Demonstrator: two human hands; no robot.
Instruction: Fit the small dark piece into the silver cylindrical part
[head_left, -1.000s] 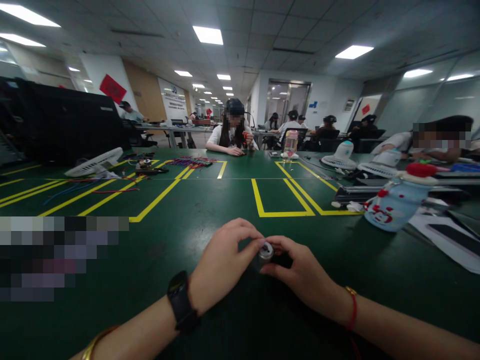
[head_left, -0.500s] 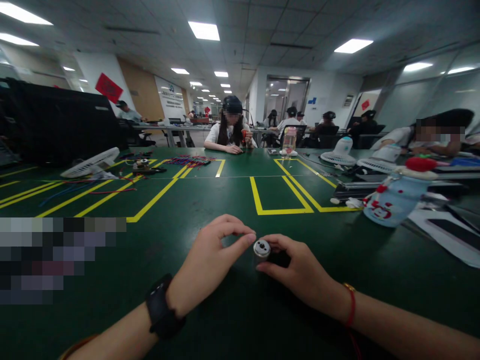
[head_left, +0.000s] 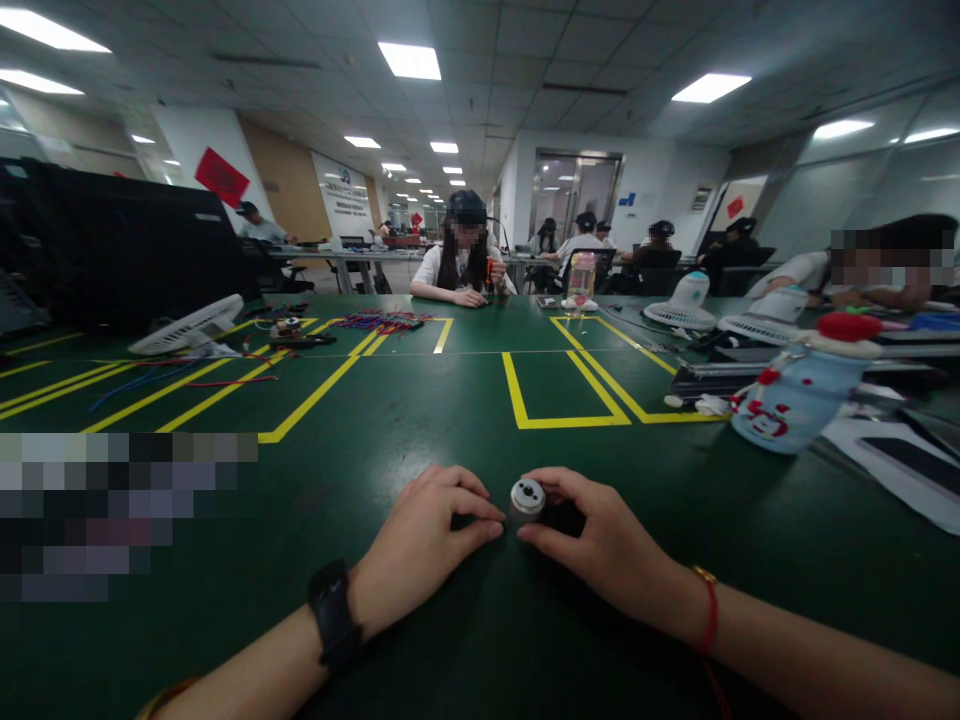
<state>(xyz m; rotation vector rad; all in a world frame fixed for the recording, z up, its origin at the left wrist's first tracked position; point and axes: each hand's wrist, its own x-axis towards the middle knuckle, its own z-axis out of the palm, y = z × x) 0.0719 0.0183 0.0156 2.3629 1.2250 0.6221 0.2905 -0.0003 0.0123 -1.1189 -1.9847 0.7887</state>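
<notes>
A small silver cylindrical motor point(head_left: 528, 499) stands upright on the green table, its top face showing a dark centre and small holes. My right hand point(head_left: 600, 520) is closed around its right side, thumb at the front and fingers behind. To the left of the motor, my left hand point(head_left: 435, 525) rests low over the tabletop. Its thumb and forefinger are pinched close together, with a tiny dark spot at their tips that is too small to name. A narrow gap separates those fingertips from the motor.
Yellow tape lines point(head_left: 574, 423) mark the green table point(head_left: 390, 410). At right stand a light-blue snowman-patterned container point(head_left: 795, 400) and white fans point(head_left: 681, 305). Left lie loose wires point(head_left: 232, 381) and another white fan point(head_left: 191, 325). A person point(head_left: 465, 255) sits opposite.
My left hand has come down from beside the motor's top to the tabletop at its left, fingertips lower and nearer me. My right hand stays around the motor.
</notes>
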